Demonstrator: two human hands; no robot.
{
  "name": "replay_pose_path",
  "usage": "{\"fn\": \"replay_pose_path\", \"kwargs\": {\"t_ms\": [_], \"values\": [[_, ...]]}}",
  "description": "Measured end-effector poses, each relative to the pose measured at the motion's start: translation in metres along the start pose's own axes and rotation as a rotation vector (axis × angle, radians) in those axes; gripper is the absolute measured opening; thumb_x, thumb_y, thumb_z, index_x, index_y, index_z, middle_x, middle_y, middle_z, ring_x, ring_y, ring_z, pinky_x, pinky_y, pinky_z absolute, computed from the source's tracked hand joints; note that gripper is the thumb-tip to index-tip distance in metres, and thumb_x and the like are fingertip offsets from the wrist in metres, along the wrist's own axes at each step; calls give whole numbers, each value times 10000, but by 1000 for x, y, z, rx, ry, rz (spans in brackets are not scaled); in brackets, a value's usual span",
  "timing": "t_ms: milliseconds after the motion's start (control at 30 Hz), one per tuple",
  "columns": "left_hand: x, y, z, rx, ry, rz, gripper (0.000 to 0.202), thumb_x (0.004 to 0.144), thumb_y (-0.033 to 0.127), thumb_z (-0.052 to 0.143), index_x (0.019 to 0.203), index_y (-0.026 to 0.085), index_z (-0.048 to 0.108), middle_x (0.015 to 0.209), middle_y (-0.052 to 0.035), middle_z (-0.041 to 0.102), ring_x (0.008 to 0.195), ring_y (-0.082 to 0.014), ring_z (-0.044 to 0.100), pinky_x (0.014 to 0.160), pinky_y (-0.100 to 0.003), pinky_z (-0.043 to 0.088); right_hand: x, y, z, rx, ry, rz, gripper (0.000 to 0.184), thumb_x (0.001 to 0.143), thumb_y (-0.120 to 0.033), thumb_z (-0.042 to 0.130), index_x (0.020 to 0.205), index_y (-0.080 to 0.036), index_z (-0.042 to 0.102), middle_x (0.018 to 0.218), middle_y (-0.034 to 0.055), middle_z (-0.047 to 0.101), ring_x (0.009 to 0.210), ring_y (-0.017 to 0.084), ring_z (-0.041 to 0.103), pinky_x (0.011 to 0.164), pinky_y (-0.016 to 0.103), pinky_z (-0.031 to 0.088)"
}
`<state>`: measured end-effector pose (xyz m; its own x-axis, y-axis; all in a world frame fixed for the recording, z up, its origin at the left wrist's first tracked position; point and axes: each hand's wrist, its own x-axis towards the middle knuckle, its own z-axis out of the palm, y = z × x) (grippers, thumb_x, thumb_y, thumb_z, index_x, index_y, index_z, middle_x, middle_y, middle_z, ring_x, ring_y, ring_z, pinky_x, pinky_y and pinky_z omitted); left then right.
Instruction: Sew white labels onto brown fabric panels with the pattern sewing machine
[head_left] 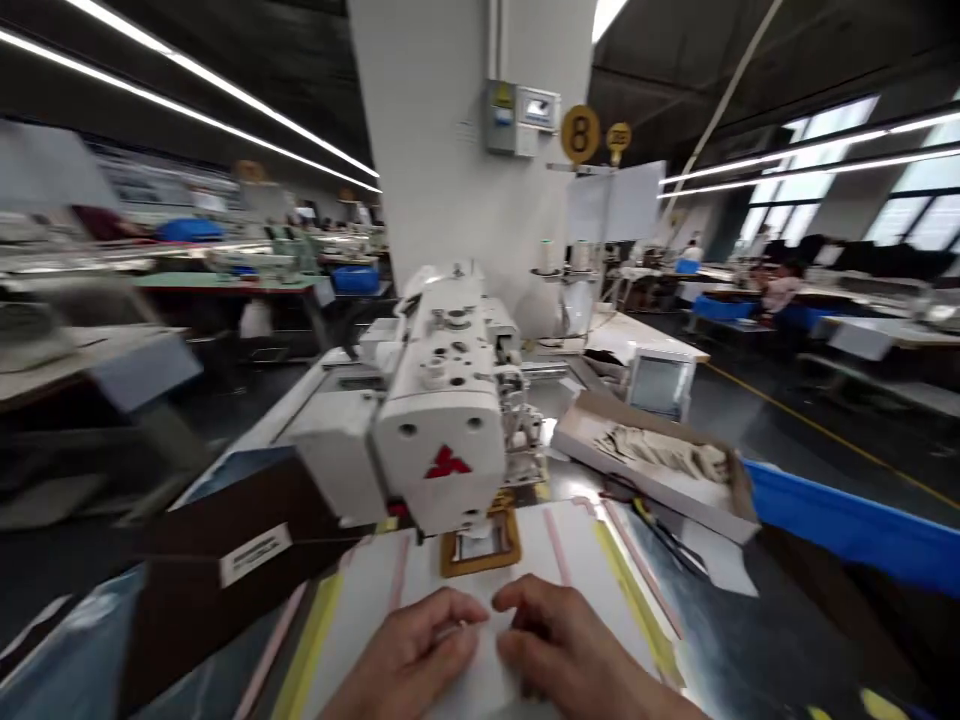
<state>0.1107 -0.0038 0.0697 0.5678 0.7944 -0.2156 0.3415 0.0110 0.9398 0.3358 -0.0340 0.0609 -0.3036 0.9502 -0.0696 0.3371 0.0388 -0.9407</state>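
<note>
Both of my hands rest at the bottom of the view on a white template sheet (585, 560) with pink and yellow strips. My left hand (409, 655) and my right hand (562, 645) lie side by side with fingers curled, fingertips pressed down on a small pale piece (486, 628) between them. Just beyond the fingertips sits an orange-brown clamp frame (480, 550) under the head of a white sewing machine (442, 420) with a red logo.
A shallow cardboard box (660, 465) of several beige fabric pieces stands to the right, with a blue bin (847, 520) beyond it. A dark brown box (217, 570) with a white label lies at the left. A white pillar (465, 150) rises behind the machine. Other workstations fill the background.
</note>
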Motion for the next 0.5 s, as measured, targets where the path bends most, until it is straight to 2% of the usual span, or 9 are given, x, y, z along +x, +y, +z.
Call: {"fn": "replay_pose_path", "kwargs": {"t_ms": [33,100,167,200,267,300,400,500], "values": [[-3,0,-2,9,24,-9,406,983,565,508,1151,218,635,883,-17,720,785,-209,694,677,-266,559,4,2,0,31,-5,38,228,952,-253,496,1152,-205,596,740,-36,634,614,128,618,569,208,469],[-6,-5,-3,154,189,59,362,1003,514,501,1216,249,627,968,-27,730,833,-211,707,675,-253,579,10,4,0,-72,49,14,209,933,-244,489,1098,-216,614,709,-36,626,604,144,607,574,231,467],[-9,-17,-3,438,367,300,293,1019,402,502,1257,285,626,1132,-46,723,960,-222,713,778,-273,606,17,8,-1,-237,131,-42,206,937,-242,465,1079,-226,614,684,-30,635,594,162,614,569,249,466],[-10,-26,-3,595,413,457,288,1016,341,505,1272,294,627,1204,-52,709,1035,-230,704,862,-293,602,20,11,0,-315,166,-69,204,943,-235,444,1063,-225,608,664,-27,636,570,168,615,552,254,464],[-10,-45,-3,883,373,727,342,1017,313,519,1348,276,596,1289,-71,687,1158,-252,669,1013,-342,556,24,19,3,-473,230,-150,204,948,-206,408,1031,-221,594,683,-10,664,523,166,620,517,258,459],[-9,-54,-4,998,324,789,410,1026,368,534,1418,249,545,1340,-89,661,1219,-269,640,1067,-364,525,25,23,5,-567,264,-205,200,947,-193,404,1020,-220,588,718,2,684,515,165,632,500,261,454],[-6,-68,-6,1219,196,746,711,1027,583,518,1569,156,346,1515,-149,497,1396,-313,488,1213,-441,358,22,30,12,-850,403,-388,209,965,-171,400,1026,-229,591,807,29,709,571,187,678,463,278,434],[-7,-58,-9,1249,125,654,757,1032,630,467,1584,135,316,1575,-146,405,1454,-318,406,1274,-497,172,13,31,16,-1008,502,-609,249,979,-132,404,1086,-214,614,865,47,737,680,204,705,557,303,495]]}}
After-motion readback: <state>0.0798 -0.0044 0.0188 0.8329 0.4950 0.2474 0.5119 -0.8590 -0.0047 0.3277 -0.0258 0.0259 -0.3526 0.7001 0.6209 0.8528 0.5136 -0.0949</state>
